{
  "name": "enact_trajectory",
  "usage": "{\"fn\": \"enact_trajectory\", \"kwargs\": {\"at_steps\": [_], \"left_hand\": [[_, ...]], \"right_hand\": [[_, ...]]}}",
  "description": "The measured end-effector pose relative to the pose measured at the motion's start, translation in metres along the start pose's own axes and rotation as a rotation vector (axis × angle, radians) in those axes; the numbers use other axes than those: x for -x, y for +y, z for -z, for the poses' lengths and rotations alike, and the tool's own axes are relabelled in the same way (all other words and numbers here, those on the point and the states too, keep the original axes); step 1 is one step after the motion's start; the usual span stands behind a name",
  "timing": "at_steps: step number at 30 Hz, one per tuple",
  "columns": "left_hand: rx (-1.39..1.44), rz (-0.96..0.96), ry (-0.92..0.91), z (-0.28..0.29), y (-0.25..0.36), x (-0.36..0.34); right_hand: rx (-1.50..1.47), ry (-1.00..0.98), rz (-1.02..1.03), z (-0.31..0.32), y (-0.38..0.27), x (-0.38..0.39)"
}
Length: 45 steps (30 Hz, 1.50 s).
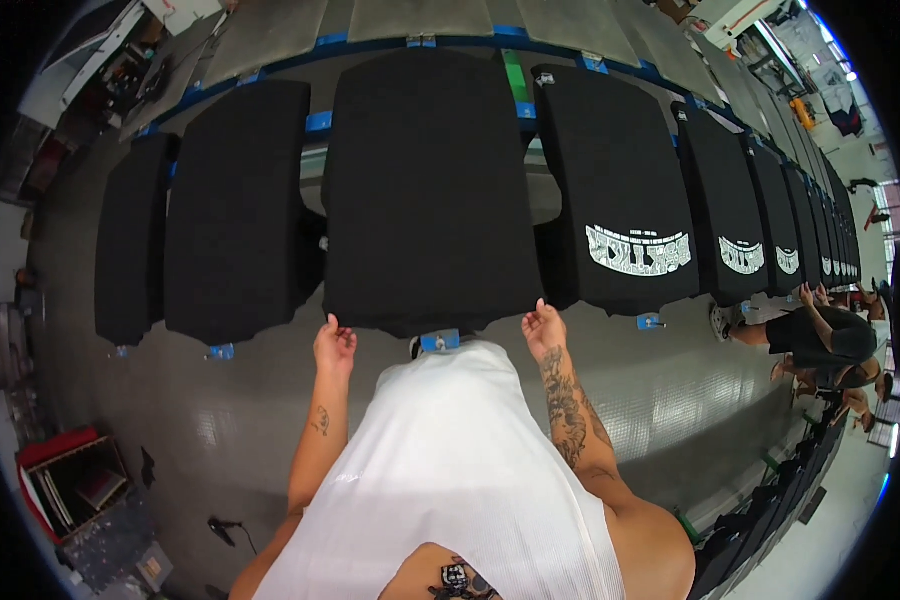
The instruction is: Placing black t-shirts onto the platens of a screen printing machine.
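A plain black T-shirt point(430, 190) is stretched flat over the board right in front of me. My left hand point(337, 342) is closed at its near left corner, fingers curled at the fabric's edge. At the near right corner, my right hand point(545, 328) pinches the same hem. The fingertips of both hands are partly hidden by the cloth. Between the hands, a blue metal clamp point(440, 341) sticks out from under the hem.
To the right, a black shirt with a white print point(640, 250) lies on its board, with more printed ones beyond. Plain black shirts point(235, 210) cover boards at left. A person point(820, 330) works farther right. A red-edged crate point(75, 480) and a dark corded tool point(225, 528) are at lower left.
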<state>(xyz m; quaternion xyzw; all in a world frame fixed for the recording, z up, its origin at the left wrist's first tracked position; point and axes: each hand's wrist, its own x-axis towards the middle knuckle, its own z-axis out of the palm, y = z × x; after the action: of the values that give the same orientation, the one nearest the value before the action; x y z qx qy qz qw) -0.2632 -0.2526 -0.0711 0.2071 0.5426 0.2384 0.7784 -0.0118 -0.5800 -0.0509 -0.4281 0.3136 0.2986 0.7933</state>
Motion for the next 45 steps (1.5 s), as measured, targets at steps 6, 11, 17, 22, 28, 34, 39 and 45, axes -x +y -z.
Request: {"fn": "enact_trajectory", "kwargs": {"at_steps": [6,11,17,22,28,34,39,45], "left_hand": [[0.160,0.384,-0.032,-0.042,0.024,-0.013],[0.120,0.288,-0.046,-0.019,0.038,-0.066],[0.160,0.035,0.128,0.026,0.051,-0.056],[0.041,0.037,-0.035,0.040,0.053,-0.064],[0.115,-0.020,0.082,0.044,0.050,-0.066],[0.189,-0.071,0.126,0.033,0.042,-0.058],[0.128,-0.113,0.292,0.007,0.035,-0.048],[-0.288,-0.203,0.334,0.010,0.033,-0.034]], "right_hand": [[-0.198,-0.096,-0.270,-0.029,-0.015,-0.016],[-0.298,-0.171,-0.306,-0.025,-0.013,-0.068],[-0.324,-0.005,-0.108,0.014,-0.024,-0.069],[-0.248,0.005,0.029,0.023,-0.034,-0.061],[-0.071,0.267,0.253,0.015,-0.037,-0.058],[0.032,0.374,0.302,0.020,-0.041,-0.059],[0.047,0.318,0.350,0.016,-0.039,-0.058],[0.558,0.403,0.272,0.023,-0.026,-0.055]]}}
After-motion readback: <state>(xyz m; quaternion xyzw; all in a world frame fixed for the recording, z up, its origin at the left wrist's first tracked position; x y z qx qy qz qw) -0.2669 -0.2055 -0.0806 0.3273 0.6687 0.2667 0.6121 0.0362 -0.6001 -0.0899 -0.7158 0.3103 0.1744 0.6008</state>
